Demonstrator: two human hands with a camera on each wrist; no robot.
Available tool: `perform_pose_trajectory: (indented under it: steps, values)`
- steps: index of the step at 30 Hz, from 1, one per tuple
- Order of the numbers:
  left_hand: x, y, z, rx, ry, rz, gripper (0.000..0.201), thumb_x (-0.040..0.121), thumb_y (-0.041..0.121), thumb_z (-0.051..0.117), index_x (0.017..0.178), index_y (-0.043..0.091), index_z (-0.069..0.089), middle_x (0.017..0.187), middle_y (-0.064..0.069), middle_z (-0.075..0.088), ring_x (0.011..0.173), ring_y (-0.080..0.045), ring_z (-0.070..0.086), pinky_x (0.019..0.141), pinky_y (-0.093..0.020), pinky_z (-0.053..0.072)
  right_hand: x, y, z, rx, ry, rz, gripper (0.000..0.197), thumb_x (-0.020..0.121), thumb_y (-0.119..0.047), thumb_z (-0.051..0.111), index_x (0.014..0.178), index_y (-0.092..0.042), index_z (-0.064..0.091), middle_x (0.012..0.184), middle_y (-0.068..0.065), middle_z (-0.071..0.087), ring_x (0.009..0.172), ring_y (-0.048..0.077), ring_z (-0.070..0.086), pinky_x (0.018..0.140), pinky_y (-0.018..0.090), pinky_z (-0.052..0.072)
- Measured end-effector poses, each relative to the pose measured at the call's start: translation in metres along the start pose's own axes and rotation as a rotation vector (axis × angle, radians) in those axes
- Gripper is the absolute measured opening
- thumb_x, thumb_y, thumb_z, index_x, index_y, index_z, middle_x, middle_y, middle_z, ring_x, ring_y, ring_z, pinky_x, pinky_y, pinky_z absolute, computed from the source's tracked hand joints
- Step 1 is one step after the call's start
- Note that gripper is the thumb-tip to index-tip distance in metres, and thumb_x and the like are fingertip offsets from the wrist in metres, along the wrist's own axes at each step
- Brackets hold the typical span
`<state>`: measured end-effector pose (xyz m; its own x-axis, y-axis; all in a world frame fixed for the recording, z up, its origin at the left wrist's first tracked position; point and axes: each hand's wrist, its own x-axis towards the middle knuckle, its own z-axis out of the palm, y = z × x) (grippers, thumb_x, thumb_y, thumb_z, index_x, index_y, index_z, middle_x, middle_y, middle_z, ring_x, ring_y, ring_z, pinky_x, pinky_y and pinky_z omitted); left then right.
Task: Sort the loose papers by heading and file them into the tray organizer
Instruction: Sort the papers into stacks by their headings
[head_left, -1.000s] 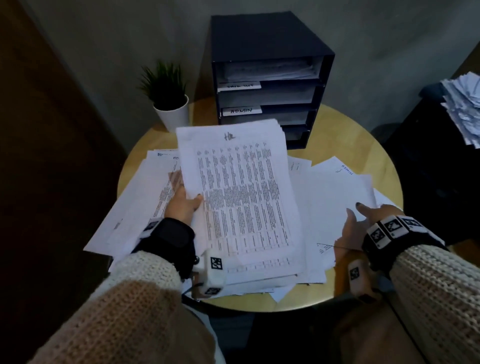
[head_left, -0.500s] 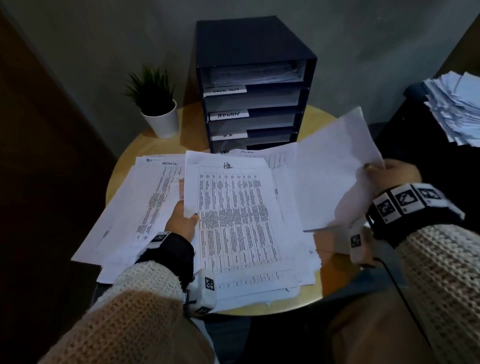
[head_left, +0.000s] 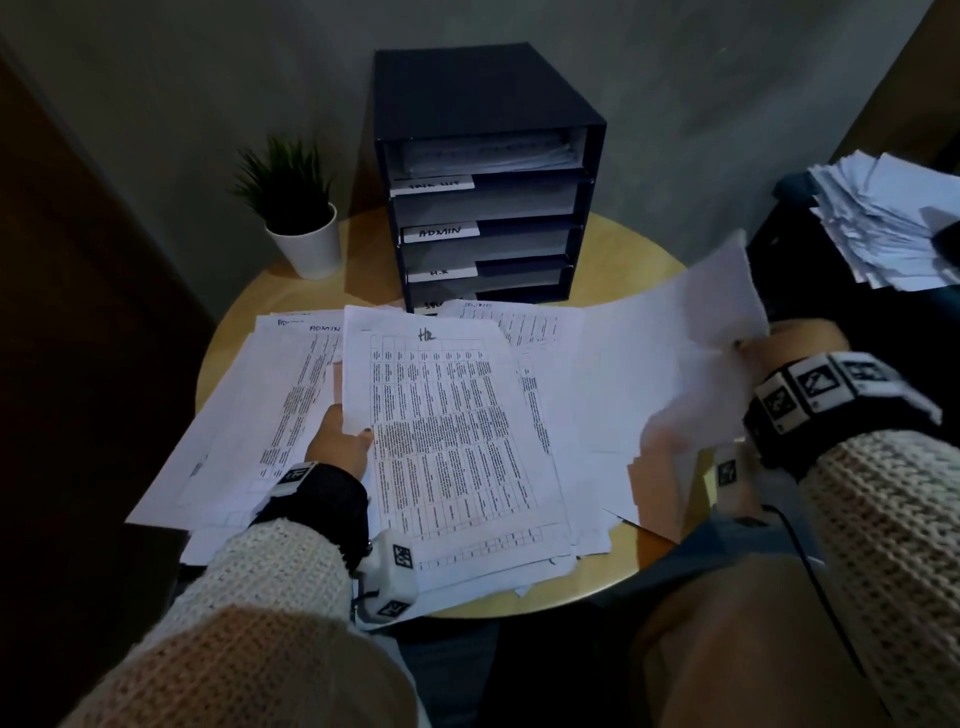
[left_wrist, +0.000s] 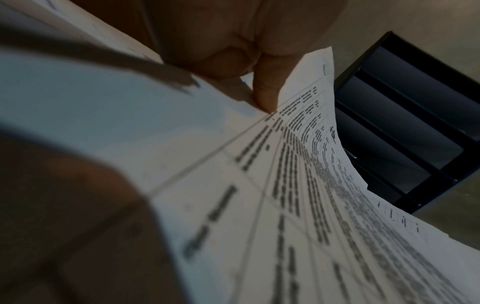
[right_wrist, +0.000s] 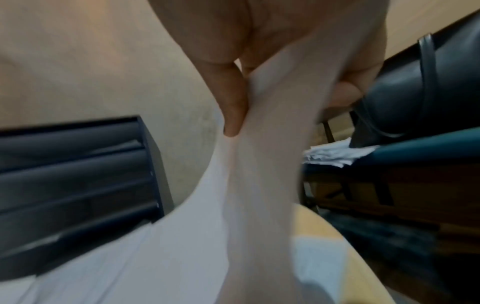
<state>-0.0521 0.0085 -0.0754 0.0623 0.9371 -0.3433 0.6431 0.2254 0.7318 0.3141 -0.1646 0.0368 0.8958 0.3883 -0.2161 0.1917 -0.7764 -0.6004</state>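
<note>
My left hand (head_left: 340, 441) pinches the left edge of a stack of printed sheets headed "HR" (head_left: 447, 431), thumb on top; the left wrist view shows that HR stack (left_wrist: 298, 185) bowed, with a finger under it. My right hand (head_left: 795, 348) grips a blank-faced sheet (head_left: 670, 353) by its right edge and holds it curled above the table; the right wrist view shows that sheet (right_wrist: 262, 164) between thumb and fingers. More papers headed "ADMIN" (head_left: 270, 395) lie spread at the left. The dark tray organizer (head_left: 483, 171) stands at the back, with labelled shelves; its top shelf holds papers.
The round wooden table (head_left: 613, 260) carries a small potted plant (head_left: 296, 208) at the back left. A messy heap of papers (head_left: 893, 223) lies on a dark chair at the right. A grey wall stands close behind the organizer.
My right hand took a sheet from the right side of the table, lifted it, and now holds it out to the right. The HR stack in my left hand has dropped lower.
</note>
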Motion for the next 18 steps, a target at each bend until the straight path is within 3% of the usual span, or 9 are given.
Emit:
perform_pose_trajectory:
  steps: [3,5,7,10,12,15,18]
  values:
    - [-0.001,0.003,0.001,0.006,0.013,0.008,0.053,0.097,0.011,0.048,0.147,0.01,0.027,0.145,-0.013,0.042,0.126,-0.033,0.046,0.101,-0.036,0.037,0.002,0.019,0.023,-0.115,-0.02,0.037,0.046,0.09,-0.01,0.056,0.135,-0.005,0.046,0.13,0.022,0.053,0.118,0.035,0.052,0.093,0.039,0.043]
    - [-0.001,0.004,0.002,0.009,0.02,0.019,0.051,0.097,0.01,0.048,0.145,0.009,0.03,0.143,-0.013,0.044,0.123,-0.033,0.048,0.099,-0.035,0.038,0.004,0.024,0.033,-0.218,0.058,0.065,0.07,0.09,-0.009,0.056,0.149,-0.013,0.018,0.134,0.027,0.045,0.122,0.04,0.047,0.099,0.045,0.038]
    - [-0.001,0.004,0.003,0.005,0.024,0.025,0.049,0.097,0.009,0.048,0.143,0.008,0.032,0.141,-0.014,0.046,0.121,-0.033,0.049,0.097,-0.035,0.04,0.002,0.025,0.04,-0.348,0.134,0.027,0.091,0.084,-0.016,0.066,0.15,-0.021,0.003,0.147,0.025,0.027,0.133,0.041,0.032,0.107,0.051,0.029]
    - [-0.001,0.005,0.004,0.008,0.032,0.019,0.049,0.097,0.009,0.047,0.144,0.009,0.032,0.142,-0.014,0.045,0.123,-0.033,0.048,0.097,-0.035,0.039,-0.007,0.021,0.045,-0.535,0.143,-0.125,0.104,0.075,-0.035,0.074,0.15,-0.025,0.003,0.157,0.011,-0.003,0.145,0.031,0.002,0.112,0.056,0.015]
    - [-0.001,0.006,0.005,0.012,0.041,0.02,0.047,0.097,0.009,0.048,0.142,0.008,0.034,0.138,-0.016,0.049,0.119,-0.035,0.051,0.095,-0.035,0.04,-0.014,0.012,0.051,-0.676,0.001,-0.24,0.107,0.075,-0.049,0.07,0.15,-0.023,-0.001,0.157,0.009,-0.005,0.145,0.03,0.0,0.113,0.055,0.019]
    - [-0.001,0.006,0.007,0.026,0.049,0.021,0.043,0.096,0.009,0.049,0.138,0.006,0.038,0.132,-0.018,0.053,0.114,-0.036,0.053,0.09,-0.035,0.041,-0.033,0.008,0.08,-0.752,-0.459,-0.373,0.108,0.073,-0.06,0.066,0.151,-0.017,0.004,0.157,0.009,0.01,0.144,0.03,0.012,0.115,0.045,0.022]
    - [-0.002,0.007,0.007,0.023,0.046,0.021,0.042,0.096,0.009,0.049,0.137,0.006,0.039,0.13,-0.019,0.054,0.113,-0.036,0.054,0.09,-0.036,0.041,-0.056,0.015,0.111,-0.932,-0.654,-0.405,0.121,0.048,-0.085,0.059,0.141,-0.015,0.027,0.143,0.008,0.032,0.134,0.029,0.032,0.109,0.045,0.031]
